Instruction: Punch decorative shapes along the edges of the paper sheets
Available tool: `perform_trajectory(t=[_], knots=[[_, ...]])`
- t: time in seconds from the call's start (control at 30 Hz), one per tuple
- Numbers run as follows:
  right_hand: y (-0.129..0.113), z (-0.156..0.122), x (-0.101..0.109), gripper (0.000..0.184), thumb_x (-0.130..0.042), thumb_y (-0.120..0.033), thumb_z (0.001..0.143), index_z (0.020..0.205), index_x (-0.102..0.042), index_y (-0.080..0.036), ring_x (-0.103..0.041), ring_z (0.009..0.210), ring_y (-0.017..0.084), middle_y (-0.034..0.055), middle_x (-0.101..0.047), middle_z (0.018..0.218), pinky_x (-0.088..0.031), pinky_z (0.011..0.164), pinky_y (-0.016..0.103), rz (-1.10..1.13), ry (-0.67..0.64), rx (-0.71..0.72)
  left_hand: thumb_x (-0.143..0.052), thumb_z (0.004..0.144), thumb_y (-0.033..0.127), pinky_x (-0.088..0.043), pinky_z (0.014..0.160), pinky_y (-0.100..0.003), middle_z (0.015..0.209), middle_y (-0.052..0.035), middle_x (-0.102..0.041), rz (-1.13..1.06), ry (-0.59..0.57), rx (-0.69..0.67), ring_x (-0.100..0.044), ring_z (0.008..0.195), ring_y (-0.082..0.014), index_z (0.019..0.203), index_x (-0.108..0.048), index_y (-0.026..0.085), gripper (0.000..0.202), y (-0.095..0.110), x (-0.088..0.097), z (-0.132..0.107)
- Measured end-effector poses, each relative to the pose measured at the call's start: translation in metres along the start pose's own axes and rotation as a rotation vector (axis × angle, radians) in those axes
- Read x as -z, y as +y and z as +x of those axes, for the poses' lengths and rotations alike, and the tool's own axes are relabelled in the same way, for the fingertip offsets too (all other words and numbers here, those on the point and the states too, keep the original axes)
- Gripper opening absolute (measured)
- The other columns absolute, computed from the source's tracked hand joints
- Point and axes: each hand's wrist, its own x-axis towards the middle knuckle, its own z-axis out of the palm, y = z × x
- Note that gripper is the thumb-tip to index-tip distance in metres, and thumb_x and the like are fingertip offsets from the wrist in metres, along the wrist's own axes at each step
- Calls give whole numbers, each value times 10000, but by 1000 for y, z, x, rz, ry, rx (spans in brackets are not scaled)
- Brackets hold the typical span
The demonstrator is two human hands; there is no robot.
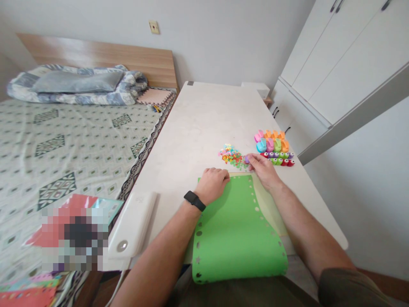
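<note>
A green sheet of paper (236, 230) with punched shapes along its edges lies over the table's near edge, its near end curling down towards me. My left hand (213, 184), a black watch on its wrist, is closed at the sheet's far left corner; its fingertips are partly hidden. Between the thumb and fingers of my right hand (263, 169) is a small purple craft punch (247, 159), just beyond the sheet's far right corner. Colourful paper cut-outs (230, 156) lie in a pile beyond my hands. A pale yellow sheet (270, 209) shows beneath the green one.
Larger craft punches (273, 143) and rows of small ones (284, 162) stand at the right of the white table (204, 119). A white device (136, 221) with a cable lies at the left edge. Left of the table is a bed (92, 140) with coloured paper packs (68, 213).
</note>
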Motion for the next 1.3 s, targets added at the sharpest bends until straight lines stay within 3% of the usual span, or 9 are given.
perform_trajectory(t=[0.17, 0.33, 0.63, 0.9, 1.07, 1.17, 1.3], knots=[[3, 0, -2, 406, -714, -572, 821, 1043, -719, -232, -632, 717, 163, 50, -737, 900, -496, 639, 303, 9, 13, -13, -507, 989, 304, -441, 869, -369, 936, -66, -738, 0, 1, -12, -658, 917, -226, 951, -688, 210, 208, 1, 1, -1], [1, 0, -2, 383, -727, -556, 802, 1017, -714, -239, -682, 869, 207, 58, -729, 965, -495, 622, 294, -1, 10, -4, -507, 990, 301, -440, 878, -367, 940, -70, -739, 2, -6, -4, -656, 919, -225, 951, -688, 208, 207, 1, 2, 0], [-4, -5, 1, 285, -681, -378, 806, 1036, -707, -212, -619, 687, 163, 36, -719, 798, -443, 600, 297, -97, 11, -69, -516, 988, 300, -439, 872, -367, 934, -65, -735, 12, 0, -10, -655, 916, -226, 949, -682, 209, 193, 1, 1, 0], [6, 0, 2, 214, -576, -315, 781, 944, -685, -228, -631, 715, 181, 54, -735, 935, -415, 551, 295, 31, 50, -73, -513, 991, 303, -433, 859, -369, 931, -57, -735, 12, 6, -18, -652, 903, -226, 942, -674, 209, 193, 0, 1, 0], [8, -2, 3, 218, -672, -282, 742, 952, -630, -244, -618, 767, 180, 41, -729, 1069, -480, 664, 316, -163, 110, 13, -504, 996, 296, -432, 863, -366, 928, -59, -733, 8, 0, -16, -650, 903, -222, 941, -672, 211, 195, 1, 1, -1], [8, -3, 3, 204, -674, -239, 716, 908, -606, -237, -630, 848, 210, 51, -735, 1065, -493, 771, 353, -273, 134, 83, -502, 996, 292, -431, 865, -365, 926, -62, -733, 7, -5, -14, -650, 907, -224, 942, -671, 211, 195, 2, 2, -1], [7, -4, 3, 169, -648, -209, 720, 869, -573, -235, -649, 877, 229, 58, -743, 1030, -477, 799, 366, -337, 146, 125, -496, 998, 291, -431, 867, -365, 927, -64, -733, 11, -8, -11, -650, 906, -223, 939, -670, 206, 203, 2, 2, 0]])
